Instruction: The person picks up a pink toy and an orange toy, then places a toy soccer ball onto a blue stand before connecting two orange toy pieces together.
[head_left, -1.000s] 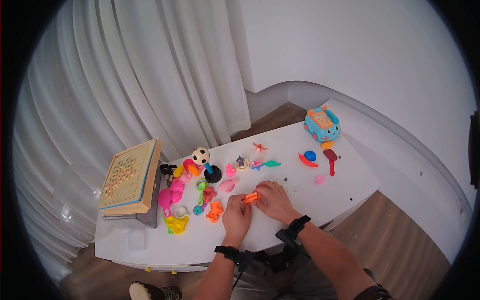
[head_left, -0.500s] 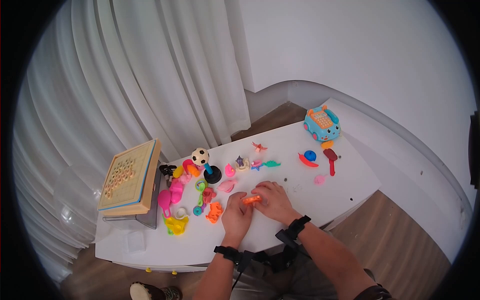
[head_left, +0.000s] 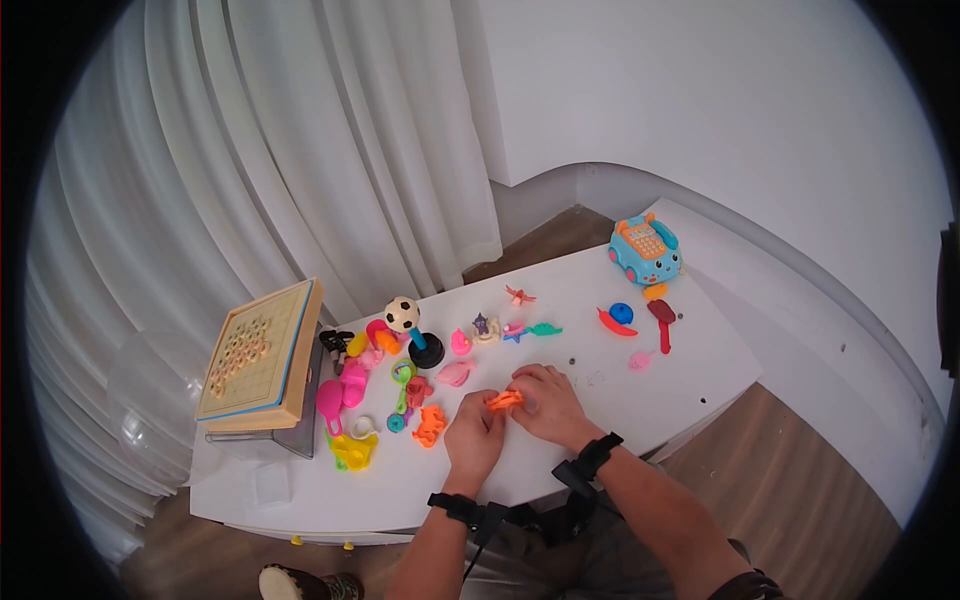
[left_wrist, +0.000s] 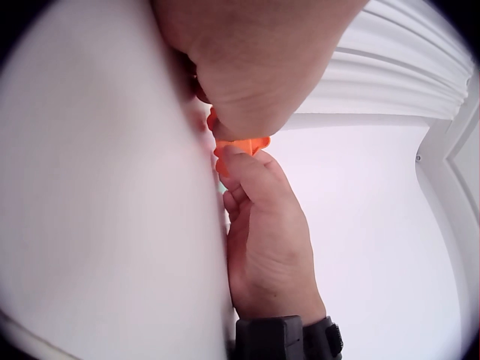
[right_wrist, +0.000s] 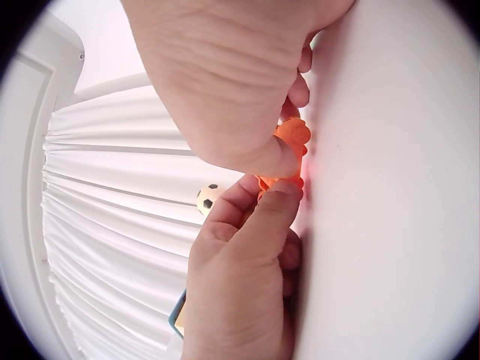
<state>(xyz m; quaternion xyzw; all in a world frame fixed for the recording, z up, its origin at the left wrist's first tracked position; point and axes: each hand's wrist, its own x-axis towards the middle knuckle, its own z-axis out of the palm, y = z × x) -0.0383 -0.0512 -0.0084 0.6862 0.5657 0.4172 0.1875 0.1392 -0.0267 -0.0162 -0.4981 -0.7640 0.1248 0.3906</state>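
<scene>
Both hands meet over the front middle of the white table, on a small orange plastic toy piece (head_left: 505, 400) with bumpy, scalloped edges. My left hand (head_left: 474, 436) pinches its left end between thumb and fingers. At the other end, the thumb and fingers of my right hand (head_left: 548, 405) grip it. In the right wrist view the orange piece (right_wrist: 293, 133) shows a rounded, embossed end beside the right thumb. The fingers hide much of it. A similar orange toy piece (head_left: 430, 426) lies on the table left of my left hand.
Left of the hands lie a pink toy (head_left: 455, 373), a yellow toy (head_left: 355, 452) and a soccer ball on a stand (head_left: 403, 315). A board game box (head_left: 262, 350) leans at far left. A toy phone (head_left: 645, 248) stands at the back right, near a red toy (head_left: 662, 325).
The orange piece has turned and tilted between the fingertips, showing a different side. Both hands stay in nearly the same place, with small finger shifts.
</scene>
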